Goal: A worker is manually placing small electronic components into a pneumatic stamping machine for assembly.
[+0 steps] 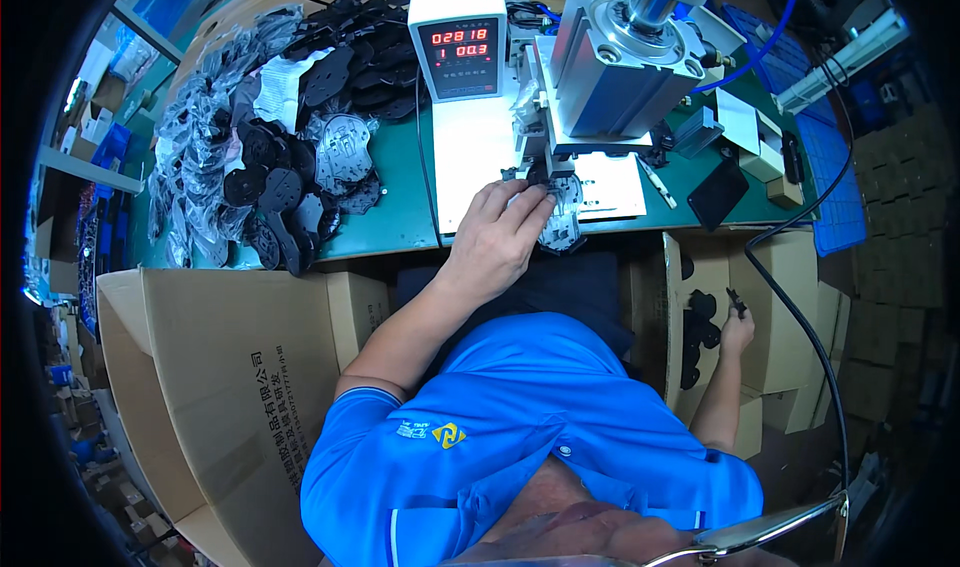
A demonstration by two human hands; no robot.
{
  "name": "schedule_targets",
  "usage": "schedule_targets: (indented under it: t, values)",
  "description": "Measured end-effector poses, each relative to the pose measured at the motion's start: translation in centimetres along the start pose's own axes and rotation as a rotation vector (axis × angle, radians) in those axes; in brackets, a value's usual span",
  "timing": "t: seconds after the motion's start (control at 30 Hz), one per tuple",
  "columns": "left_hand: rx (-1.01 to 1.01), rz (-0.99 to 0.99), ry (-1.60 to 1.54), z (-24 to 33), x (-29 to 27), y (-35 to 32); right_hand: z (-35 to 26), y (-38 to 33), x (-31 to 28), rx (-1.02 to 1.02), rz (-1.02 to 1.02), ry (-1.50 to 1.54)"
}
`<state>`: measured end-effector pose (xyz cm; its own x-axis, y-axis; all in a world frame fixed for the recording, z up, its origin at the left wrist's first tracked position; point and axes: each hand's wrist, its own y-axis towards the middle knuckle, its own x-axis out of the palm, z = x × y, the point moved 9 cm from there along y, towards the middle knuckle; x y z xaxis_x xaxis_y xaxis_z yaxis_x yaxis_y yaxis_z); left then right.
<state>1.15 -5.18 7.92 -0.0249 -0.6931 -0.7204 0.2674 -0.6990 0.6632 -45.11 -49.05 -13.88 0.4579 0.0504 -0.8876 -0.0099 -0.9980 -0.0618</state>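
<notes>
My left hand is at the foot of a bench press, its fingers curled together on a dark plastic part that lies under the press head. Shiny clear film seems to cover this part; the fingertips are partly hidden by the machine. Out to the right, my right hand is over an open cardboard box, pinching a small black plastic piece. More black plastic pieces lie inside that box.
A large heap of black plastic parts, many in clear bags, covers the bench's left. A counter box with a red display stands beside the press. A tall carton is at my left. A black cable hangs past the right box.
</notes>
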Motion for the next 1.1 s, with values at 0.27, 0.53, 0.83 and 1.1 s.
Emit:
schedule_targets:
  t: [0.27,0.53,0.83,1.1]
  values:
    - [-0.078,-0.03,-0.029,0.0,0.4,0.0,6.9,5.4,6.8,0.056,-0.02,-0.092]
    - [-0.084,-0.019,0.002,0.0,0.0,-0.2,-7.9,-0.2,3.9,-0.301,0.005,0.037]
    - [-0.111,-0.017,-0.039,-0.3,0.1,-0.1,-33.6,-22.4,-2.9,-1.233,-0.162,0.412]
    - [-0.159,-0.006,0.005,-0.7,-0.5,-0.9,-42.4,-31.1,0.5,-1.587,-0.317,0.474]
